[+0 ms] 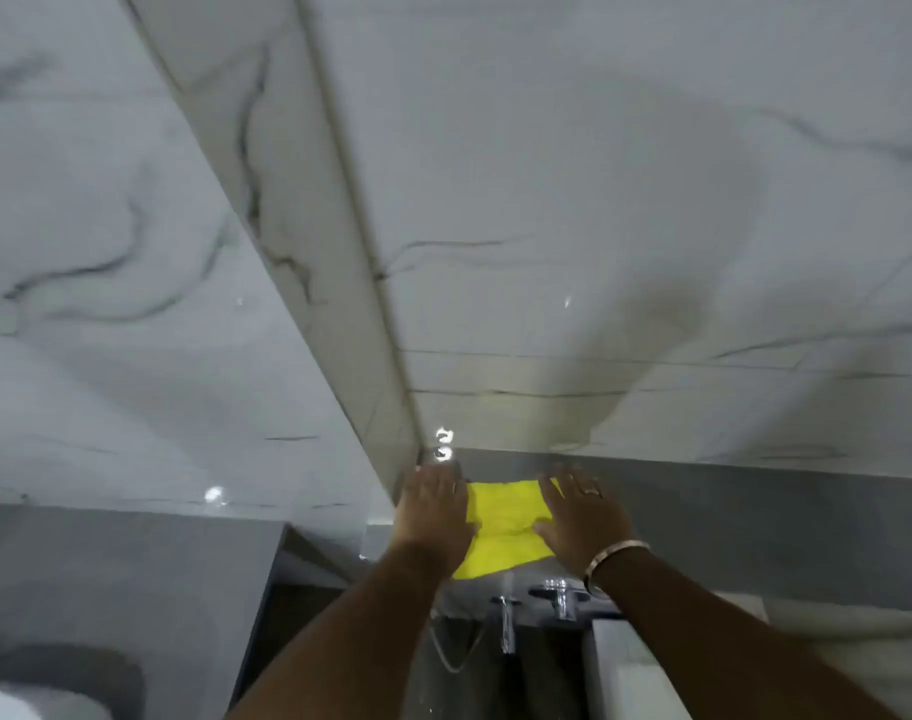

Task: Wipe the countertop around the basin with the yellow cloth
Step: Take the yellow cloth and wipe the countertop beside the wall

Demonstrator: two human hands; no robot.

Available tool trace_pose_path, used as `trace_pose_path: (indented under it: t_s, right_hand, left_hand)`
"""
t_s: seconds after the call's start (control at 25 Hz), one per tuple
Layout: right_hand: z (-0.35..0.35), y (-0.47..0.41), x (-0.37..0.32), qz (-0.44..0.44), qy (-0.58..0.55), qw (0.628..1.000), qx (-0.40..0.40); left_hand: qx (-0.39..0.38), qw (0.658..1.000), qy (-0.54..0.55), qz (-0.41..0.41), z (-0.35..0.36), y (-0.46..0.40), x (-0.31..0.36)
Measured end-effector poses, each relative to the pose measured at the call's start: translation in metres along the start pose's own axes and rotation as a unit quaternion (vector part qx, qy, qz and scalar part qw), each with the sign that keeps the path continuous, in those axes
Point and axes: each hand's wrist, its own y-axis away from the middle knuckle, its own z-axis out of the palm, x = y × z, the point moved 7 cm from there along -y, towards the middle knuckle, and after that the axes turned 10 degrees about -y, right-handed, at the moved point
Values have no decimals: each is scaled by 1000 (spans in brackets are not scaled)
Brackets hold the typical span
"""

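Both palms lie flat on the yellow cloth, which is spread on the grey tabletop in the corner where the two marble-patterned walls meet. The step in hand looks like spreading or flattening the cloth before a wiping stroke. To do it well, the cloth should lie smooth and in full contact with the surface, with even downward pressure from both palms. The stroke should then run along the back edge by the wall and out of the corner, so that dirt is drawn away from the seam and not pushed into it.

The left hand is open, fingers stretched forward and slightly apart. It presses on the left edge of the cloth, with its fingertips close to the corner. The right hand is likewise open and flat. It wears a ring, with a bracelet at the wrist, and it covers the right part of the cloth. Neither hand grips the cloth; both only rest or press on top of it.

Below the hands, chrome taps stand at the near edge of the tabletop. The basin itself is not clearly shown. The picture is somewhat blurred, so finer detail of the cloth's folds cannot be told.
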Motion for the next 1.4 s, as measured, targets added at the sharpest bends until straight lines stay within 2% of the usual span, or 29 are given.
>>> trace_pose_path:
  t_s: [0.16,0.36,0.52,0.6,0.68,0.84,1.04,1.28,1.4]
  right_hand:
    - [10,-38,7,-3,4,1000,29]
    - [9,-33,-2,10,-13,1000,20]
    - [-1,-17,-16,-32,-100,993,-58]
    - [-7,-12,-27,-48,-185,976,-101]
    - [-9,-8,-44,-74,-237,957,-153]
    - [-22,-11,-129,-203,-251,924,-205]
    - [-52,0,-278,-348,-250,881,-202]
    - [-54,-8,-386,-387,-238,872,-181]
    - [-43,-23,-428,-377,-202,891,-152]
  left_hand:
    - [35,997,56,-27,17,-40,0]
    - [17,997,78,-2,31,-32,5]
    - [17,983,184,-18,9,3,-14]
    - [-18,971,238,-35,5,29,-31]
    - [-35,968,245,-49,7,56,-46]
    - [-39,960,248,-127,15,128,-94]
    - [38,901,319,-291,25,249,-196]
    - [100,892,332,-289,48,321,-285]
    - [77,906,322,-264,82,317,-327]
